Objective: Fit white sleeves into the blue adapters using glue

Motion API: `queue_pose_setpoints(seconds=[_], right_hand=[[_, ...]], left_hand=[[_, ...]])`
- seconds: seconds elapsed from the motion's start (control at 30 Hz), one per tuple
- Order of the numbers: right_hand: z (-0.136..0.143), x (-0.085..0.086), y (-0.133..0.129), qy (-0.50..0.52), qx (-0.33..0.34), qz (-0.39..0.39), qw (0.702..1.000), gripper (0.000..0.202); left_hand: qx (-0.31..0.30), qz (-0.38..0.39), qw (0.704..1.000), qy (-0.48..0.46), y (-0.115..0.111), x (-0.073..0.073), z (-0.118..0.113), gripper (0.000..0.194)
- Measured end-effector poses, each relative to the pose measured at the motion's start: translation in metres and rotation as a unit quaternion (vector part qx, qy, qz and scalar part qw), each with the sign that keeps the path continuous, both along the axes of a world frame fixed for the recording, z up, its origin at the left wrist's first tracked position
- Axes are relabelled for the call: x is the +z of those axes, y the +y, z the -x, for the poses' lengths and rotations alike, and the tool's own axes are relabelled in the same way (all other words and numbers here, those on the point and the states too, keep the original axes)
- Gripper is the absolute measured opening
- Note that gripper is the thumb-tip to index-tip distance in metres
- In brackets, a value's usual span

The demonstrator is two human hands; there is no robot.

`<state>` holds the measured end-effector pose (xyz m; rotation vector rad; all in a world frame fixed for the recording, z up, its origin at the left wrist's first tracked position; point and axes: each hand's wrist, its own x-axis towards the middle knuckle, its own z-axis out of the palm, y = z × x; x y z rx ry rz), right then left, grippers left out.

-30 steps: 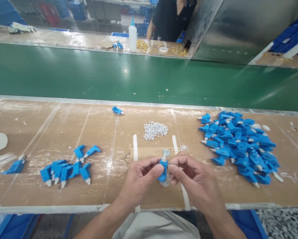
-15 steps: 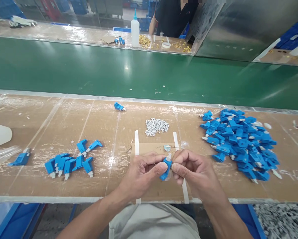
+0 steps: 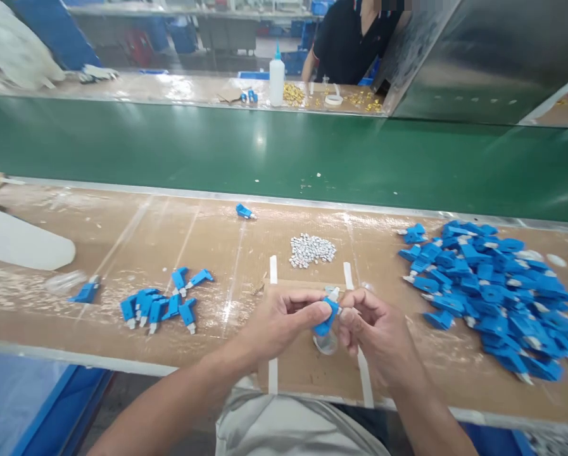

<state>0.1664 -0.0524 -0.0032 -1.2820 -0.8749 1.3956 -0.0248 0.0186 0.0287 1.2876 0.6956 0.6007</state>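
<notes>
My left hand (image 3: 284,323) pinches a blue plastic part with a pale tip (image 3: 325,322) between thumb and fingers, tip pointing up and away. Close against the part's right side, my right hand (image 3: 378,329) has thumb and fingertips pressed together; whatever lies between them is too small to make out. Beneath the part, a small clear round cup (image 3: 326,344) stands on a cardboard sheet (image 3: 297,373) edged with white tape. Beyond my hands lies a heap of tiny grey-white pieces (image 3: 312,250).
A large pile of blue parts (image 3: 483,285) spreads to the right. Several more (image 3: 157,307) lie at left, near a white rounded container (image 3: 22,237). A green conveyor belt (image 3: 193,149) crosses behind the table. Beyond it are a white bottle (image 3: 277,82) and another person (image 3: 345,41).
The view has shifted, so the table contents appear farther right and lower. My hands stay together at the blue part, which remains in my left hand.
</notes>
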Motion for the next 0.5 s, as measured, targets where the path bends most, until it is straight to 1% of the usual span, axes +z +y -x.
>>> queue_pose_setpoints(seconds=[0.03,0.07,0.1,0.13,0.17,0.23,0.27,0.3,0.37,0.43,0.47,0.5], right_hand=[[-0.002,-0.001,-0.002,-0.022,-0.021,0.000,1.000,0.038],[-0.004,-0.001,-0.004,-0.032,-0.041,-0.004,0.999,0.038],[-0.007,-0.001,-0.007,-0.031,-0.056,-0.009,0.998,0.039],[-0.011,-0.001,-0.010,-0.024,-0.060,-0.011,0.998,0.039],[-0.014,-0.001,-0.014,-0.017,-0.057,-0.009,0.998,0.039],[-0.021,0.000,-0.022,-0.018,-0.045,0.006,0.999,0.038],[-0.024,0.000,-0.026,-0.027,-0.039,0.016,0.999,0.038],[-0.028,0.001,-0.029,-0.042,-0.038,0.022,0.998,0.039],[-0.041,0.002,-0.030,-0.093,-0.037,0.020,0.995,0.041],[-0.062,0.003,-0.024,-0.183,-0.043,0.001,0.982,0.040],[-0.076,0.004,-0.019,-0.239,-0.051,-0.012,0.970,0.039],[-0.091,0.005,-0.015,-0.295,-0.075,-0.024,0.952,0.036]], left_hand=[[0.043,-0.020,0.998,0.033,0.014,-0.001,0.005,0.034],[0.104,-0.059,0.989,0.083,0.033,-0.002,0.013,0.033],[0.178,-0.113,0.967,0.140,0.054,-0.004,0.022,0.032],[0.251,-0.176,0.928,0.209,0.077,-0.007,0.032,0.029],[0.304,-0.228,0.878,0.291,0.099,-0.009,0.044,0.027],[0.337,-0.253,0.837,0.349,0.134,-0.011,0.064,0.025],[0.340,-0.258,0.826,0.367,0.145,-0.010,0.071,0.029],[0.338,-0.260,0.823,0.375,0.151,-0.008,0.076,0.033],[0.334,-0.270,0.817,0.384,0.153,0.002,0.078,0.038],[0.340,-0.289,0.808,0.385,0.149,0.012,0.074,0.029],[0.345,-0.298,0.806,0.379,0.146,0.016,0.068,0.021],[0.344,-0.317,0.805,0.366,0.143,0.019,0.059,0.014]])
